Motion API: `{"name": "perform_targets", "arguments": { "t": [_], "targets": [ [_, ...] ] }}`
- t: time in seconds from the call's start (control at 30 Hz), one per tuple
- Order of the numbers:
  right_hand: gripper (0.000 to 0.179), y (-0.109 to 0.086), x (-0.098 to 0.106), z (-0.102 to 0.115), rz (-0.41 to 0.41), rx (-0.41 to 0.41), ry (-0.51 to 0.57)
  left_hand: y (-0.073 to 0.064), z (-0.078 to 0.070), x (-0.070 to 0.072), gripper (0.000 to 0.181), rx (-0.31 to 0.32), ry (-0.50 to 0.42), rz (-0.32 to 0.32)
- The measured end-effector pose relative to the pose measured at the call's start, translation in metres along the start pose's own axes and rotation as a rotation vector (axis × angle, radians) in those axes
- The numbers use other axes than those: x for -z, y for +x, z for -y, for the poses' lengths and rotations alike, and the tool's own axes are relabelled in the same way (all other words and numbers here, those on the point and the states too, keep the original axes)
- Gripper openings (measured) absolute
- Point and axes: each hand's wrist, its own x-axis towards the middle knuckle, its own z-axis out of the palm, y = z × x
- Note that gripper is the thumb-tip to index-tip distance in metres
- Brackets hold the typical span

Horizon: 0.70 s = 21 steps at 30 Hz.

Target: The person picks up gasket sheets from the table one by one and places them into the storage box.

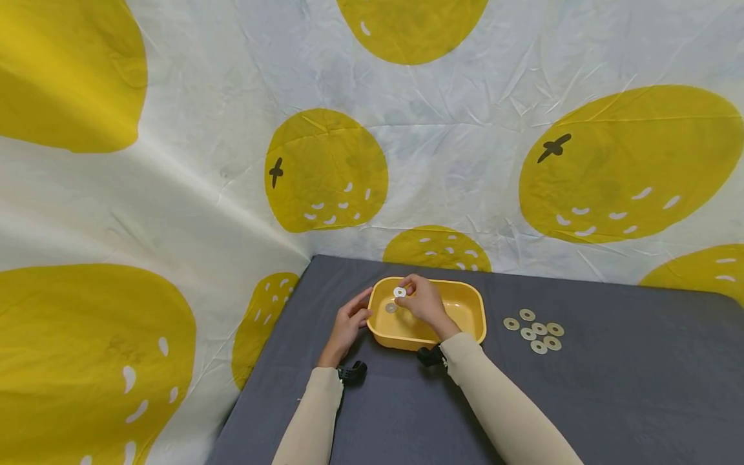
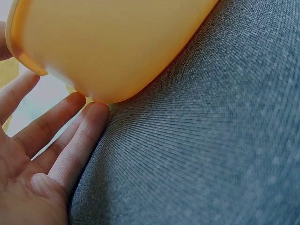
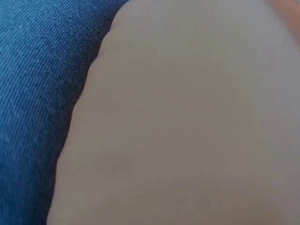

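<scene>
My right hand (image 1: 424, 301) is over a yellow plastic tub (image 1: 476, 336) and pinches a pale round washer (image 1: 400, 292) with a centre hole between thumb and fingers. Below it, another washer (image 1: 391, 308) lies on the tub's floor at the left. At the tub's left end is my left hand (image 1: 344, 326), its fingers fairly straight. The left wrist view has those fingertips (image 2: 96, 112) touching the outside of the tub wall (image 2: 112, 51). A beige surface, probably the sleeve (image 3: 178, 117), fills most of the right wrist view and hides the right hand there.
Several flat washers (image 1: 539, 329) lie in a loose group to the right of the tub on a dark grey cloth-covered table (image 1: 628, 381). A white curtain (image 1: 442, 168) with yellow fruit prints hangs behind the table and along its left side.
</scene>
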Motion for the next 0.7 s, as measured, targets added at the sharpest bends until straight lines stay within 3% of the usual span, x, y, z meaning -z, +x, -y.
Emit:
{"name": "perform_targets", "arguments": {
  "t": [0.17,0.43,0.7],
  "targets": [
    [0.03,0.002,-0.004,-0.001,-0.012,-0.023,-0.048,-0.006,-0.013,-0.001,0.056,-0.003,-0.004,0.027],
    [0.03,0.002,-0.008,-0.004,-0.008,-0.062,-0.079,0.007,0.014,-0.001,0.055,-0.014,-0.013,-0.02],
    [0.029,0.004,-0.011,-0.007,0.007,-0.108,-0.105,0.006,0.016,-0.001,0.052,-0.028,-0.003,-0.057]
  ]
}}
